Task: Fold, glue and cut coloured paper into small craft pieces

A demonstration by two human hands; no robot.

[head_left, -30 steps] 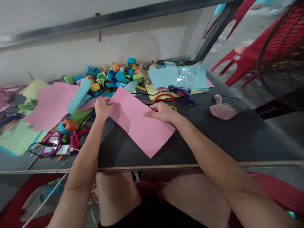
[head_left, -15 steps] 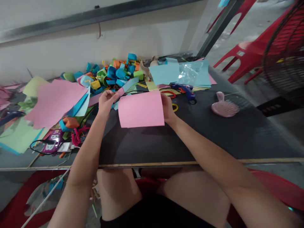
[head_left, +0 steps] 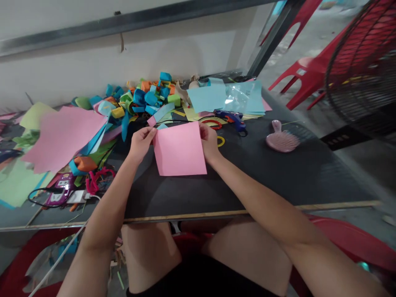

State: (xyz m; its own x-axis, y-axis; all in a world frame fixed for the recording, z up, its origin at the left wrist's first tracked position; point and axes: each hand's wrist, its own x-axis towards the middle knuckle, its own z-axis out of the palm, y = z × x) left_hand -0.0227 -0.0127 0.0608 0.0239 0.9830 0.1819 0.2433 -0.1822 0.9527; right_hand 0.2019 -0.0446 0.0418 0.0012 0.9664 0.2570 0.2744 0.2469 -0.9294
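A pink sheet of paper [head_left: 180,150] is held up between my two hands above the dark table. My left hand [head_left: 142,142] pinches its upper left corner between thumb and fingers. At its right edge, my right hand [head_left: 209,142] grips the paper near the upper corner, with some fingers hidden behind the sheet. Just beyond the paper lie scissors with a red handle [head_left: 212,123] and a yellow ring handle [head_left: 220,141], both partly covered by my right hand. A pink and blue paper strip [head_left: 162,113] lies behind my left hand.
Folded colored paper pieces [head_left: 148,97] are heaped along the wall. A blue glue gun [head_left: 232,118] and blue sheets [head_left: 207,98] lie at the back right, a pink hairbrush [head_left: 282,138] farther right. Pink paper [head_left: 64,136] and a purple device [head_left: 62,189] are on the left; a fan [head_left: 365,66] stands right.
My left hand has let go of the pink and blue strip and taken the pink sheet's left corner. The sheet, curled before, is now flatter and tilted up between both hands.
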